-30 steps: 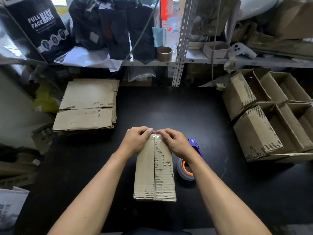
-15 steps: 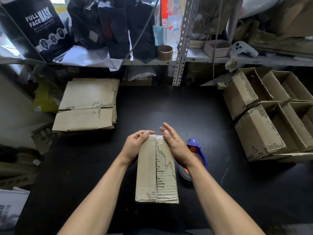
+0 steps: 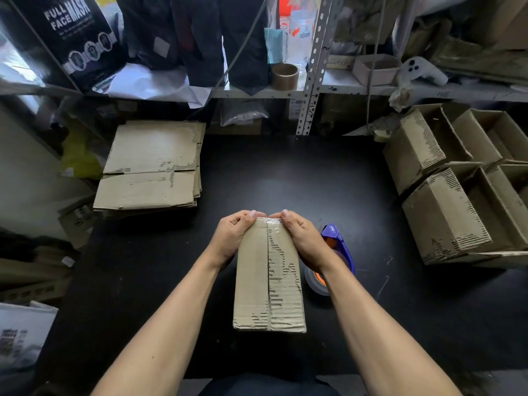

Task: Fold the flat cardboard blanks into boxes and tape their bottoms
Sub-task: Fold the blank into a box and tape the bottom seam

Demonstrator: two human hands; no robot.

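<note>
Hands back on the far edge: right hand, flat and lifted half a second ago, now curls beside left hand, both pressing tape over the box mid-table. Bottom seam looks sealed.

1 head-worn camera looks forward and down, close over the black table.

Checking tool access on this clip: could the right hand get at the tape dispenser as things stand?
Probably yes, once it lets go. The right hand grips the box at its far end, and the tape dispenser lies just right of that wrist on the table, with nothing between.
</note>
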